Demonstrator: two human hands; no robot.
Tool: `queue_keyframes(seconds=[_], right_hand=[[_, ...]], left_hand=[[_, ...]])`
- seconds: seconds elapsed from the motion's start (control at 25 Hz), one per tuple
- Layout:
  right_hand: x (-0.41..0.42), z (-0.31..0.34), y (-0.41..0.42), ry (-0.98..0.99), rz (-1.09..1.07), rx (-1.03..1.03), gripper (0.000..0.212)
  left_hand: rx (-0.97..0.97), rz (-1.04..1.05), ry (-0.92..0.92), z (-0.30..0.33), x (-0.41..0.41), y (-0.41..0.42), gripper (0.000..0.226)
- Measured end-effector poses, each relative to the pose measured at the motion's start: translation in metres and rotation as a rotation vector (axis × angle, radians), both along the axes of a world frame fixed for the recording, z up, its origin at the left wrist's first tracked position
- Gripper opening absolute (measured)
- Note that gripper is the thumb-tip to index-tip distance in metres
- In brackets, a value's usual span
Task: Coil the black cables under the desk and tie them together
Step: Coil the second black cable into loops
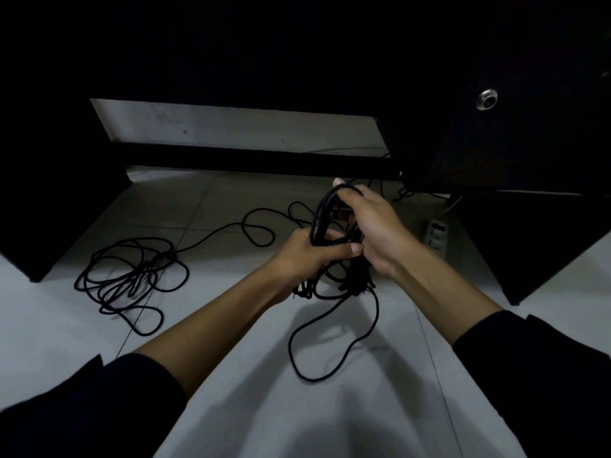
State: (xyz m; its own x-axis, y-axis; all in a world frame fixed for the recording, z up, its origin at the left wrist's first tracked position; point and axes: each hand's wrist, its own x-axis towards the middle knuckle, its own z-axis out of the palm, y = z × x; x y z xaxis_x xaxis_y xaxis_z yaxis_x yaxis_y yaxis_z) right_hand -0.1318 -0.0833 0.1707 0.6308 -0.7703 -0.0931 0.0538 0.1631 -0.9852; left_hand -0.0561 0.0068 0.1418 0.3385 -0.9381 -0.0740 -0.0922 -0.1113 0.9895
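A coiled bundle of black cable (322, 214) is held upright above the tiled floor under the desk. My left hand (305, 252) grips the bundle's lower part, thumb across the strands. My right hand (370, 223) holds its upper loop from the right, fingers curled over the top. A long loose end (334, 345) hangs from the bundle and loops on the floor below. Another black cable lies in a tangled heap (132, 276) at the left, with a strand running from it toward my hands.
A dark desk crossbar (258, 160) runs across behind my hands. Black desk panels stand at left (49, 193) and right (529, 226). A white power strip (436, 233) lies on the floor right of my right hand. More thin cables trail near the right panel.
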Motion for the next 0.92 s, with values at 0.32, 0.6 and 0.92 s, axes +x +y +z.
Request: queue_keyframes(seconds=[0.32, 0.6, 0.92], right_hand=[[-0.020, -0.019, -0.013, 0.173, 0.303, -0.080, 0.035], [-0.042, -0.037, -0.022, 0.246, 0.372, -0.383, 0.014], [-0.043, -0.047, -0.007, 0.284, 0.443, -0.568, 0.014]], left_hand=[[-0.060, 0.009, 0.050, 0.005, 0.020, 0.003, 0.019], [-0.031, 0.102, -0.030, -0.002, 0.032, 0.004, 0.018], [-0.063, 0.099, -0.026, -0.002, 0.031, 0.004, 0.020]])
